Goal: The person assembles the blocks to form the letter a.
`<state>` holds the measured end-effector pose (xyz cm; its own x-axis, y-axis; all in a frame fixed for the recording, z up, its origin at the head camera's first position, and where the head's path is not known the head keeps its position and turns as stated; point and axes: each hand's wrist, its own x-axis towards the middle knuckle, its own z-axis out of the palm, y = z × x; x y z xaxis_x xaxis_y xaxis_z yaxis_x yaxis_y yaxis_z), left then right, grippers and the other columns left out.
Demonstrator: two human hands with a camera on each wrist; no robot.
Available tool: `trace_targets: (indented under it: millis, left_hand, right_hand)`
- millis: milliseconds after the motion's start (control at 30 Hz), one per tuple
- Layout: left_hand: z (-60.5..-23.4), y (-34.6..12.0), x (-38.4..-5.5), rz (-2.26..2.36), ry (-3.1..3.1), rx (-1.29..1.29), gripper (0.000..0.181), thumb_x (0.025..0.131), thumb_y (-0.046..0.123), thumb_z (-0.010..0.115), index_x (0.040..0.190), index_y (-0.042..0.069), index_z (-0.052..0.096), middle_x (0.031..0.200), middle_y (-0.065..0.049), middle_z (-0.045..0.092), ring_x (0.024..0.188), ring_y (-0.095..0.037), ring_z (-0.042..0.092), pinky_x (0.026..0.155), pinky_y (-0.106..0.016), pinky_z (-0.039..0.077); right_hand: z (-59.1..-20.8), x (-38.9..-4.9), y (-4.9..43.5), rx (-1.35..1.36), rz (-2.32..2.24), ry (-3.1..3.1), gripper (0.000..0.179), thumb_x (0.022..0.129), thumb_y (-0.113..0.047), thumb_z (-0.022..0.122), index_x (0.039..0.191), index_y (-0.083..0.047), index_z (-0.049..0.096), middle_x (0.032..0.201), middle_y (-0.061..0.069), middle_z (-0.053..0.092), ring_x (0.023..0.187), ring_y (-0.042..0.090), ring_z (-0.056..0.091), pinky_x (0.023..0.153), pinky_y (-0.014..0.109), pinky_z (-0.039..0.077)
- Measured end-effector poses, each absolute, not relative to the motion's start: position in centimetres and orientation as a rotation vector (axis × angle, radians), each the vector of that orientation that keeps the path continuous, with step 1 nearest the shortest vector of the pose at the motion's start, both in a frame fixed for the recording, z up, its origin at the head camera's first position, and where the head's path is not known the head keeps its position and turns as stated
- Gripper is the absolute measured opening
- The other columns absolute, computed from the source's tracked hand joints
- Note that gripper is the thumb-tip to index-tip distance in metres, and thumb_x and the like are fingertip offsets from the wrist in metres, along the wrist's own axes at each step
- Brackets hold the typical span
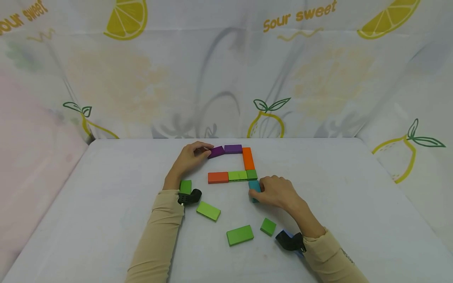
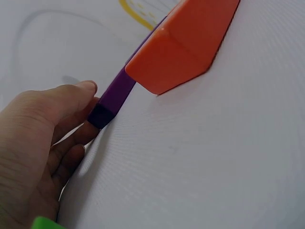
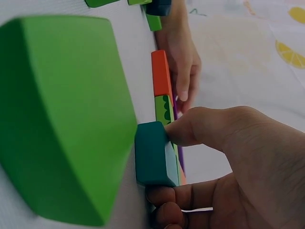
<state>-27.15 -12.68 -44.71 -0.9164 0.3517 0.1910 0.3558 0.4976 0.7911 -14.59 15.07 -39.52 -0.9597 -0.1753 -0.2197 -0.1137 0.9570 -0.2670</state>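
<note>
At the far end of the table my left hand point(image 1: 191, 158) pinches the left end of a dark purple block point(image 1: 216, 152). It lies slightly askew beside another purple block point(image 1: 233, 149). An orange block point(image 1: 248, 158) runs from there down to a small green block point(image 1: 251, 175). Left of the green one, in a row, are a light green block point(image 1: 238, 176) and a red-orange block point(image 1: 218, 177). Just below the small green block, a teal block point(image 3: 153, 155) is held between thumb and fingers of my right hand point(image 1: 277, 192).
Loose on the white table lie a green block point(image 1: 185, 186) by my left wrist, a light green block point(image 1: 208, 211), a larger green block point(image 1: 240, 235) and a green cube point(image 1: 268, 226). Something blue is mostly hidden under my right wrist. A lemon-print cloth point(image 1: 219, 78) hangs behind.
</note>
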Motion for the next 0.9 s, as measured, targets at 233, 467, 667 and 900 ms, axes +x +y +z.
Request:
trace_targets:
  millis: [233,467,667,900]
  left_hand:
    - [-44.6,-12.66,-26.99,-1.44,-2.7,-0.662,0.024,0.093,0.028,0.06,0.115,0.02,0.066,0.11,0.001,0.066,0.101,-0.015,0.058,0.096,-0.036,0.042]
    - [-44.74,-12.61,-27.03,-1.443,-2.692,-0.659,0.023,0.093,0.027,0.06,0.114,0.019,0.067,0.108,0.0,0.066,0.1,-0.016,0.057,0.095,-0.035,0.042]
    - [-44.63,-12.59,-26.95,-1.441,-2.692,-0.65,0.023,0.093,0.027,0.059,0.114,0.019,0.067,0.109,0.0,0.066,0.1,-0.016,0.057,0.096,-0.035,0.042]
    - [-44.62,-12.6,-26.94,-1.448,-2.684,-0.649,0.026,0.094,0.028,0.059,0.116,0.017,0.066,0.111,-0.001,0.066,0.101,-0.017,0.057,0.096,-0.037,0.042]
  right_hand:
    - [-39.49,-14.64,15.1,-0.206,-0.394,2.849,0.033,0.081,-0.041,0.055,0.065,-0.012,0.054,0.057,-0.001,0.043,0.053,0.015,0.044,0.047,0.025,0.03]
    - [-39.57,-14.75,15.13,-0.206,-0.396,2.845,0.033,0.083,-0.042,0.055,0.069,-0.012,0.055,0.059,0.001,0.05,0.054,0.016,0.047,0.048,0.026,0.033]
    - [-39.64,-14.76,15.15,-0.213,-0.403,2.847,0.033,0.083,-0.041,0.055,0.068,-0.012,0.054,0.059,0.001,0.049,0.054,0.016,0.047,0.048,0.026,0.033]
    - [-39.62,-14.71,15.29,-0.218,-0.425,2.845,0.033,0.084,-0.042,0.055,0.068,-0.012,0.053,0.058,0.0,0.047,0.053,0.015,0.046,0.047,0.025,0.033]
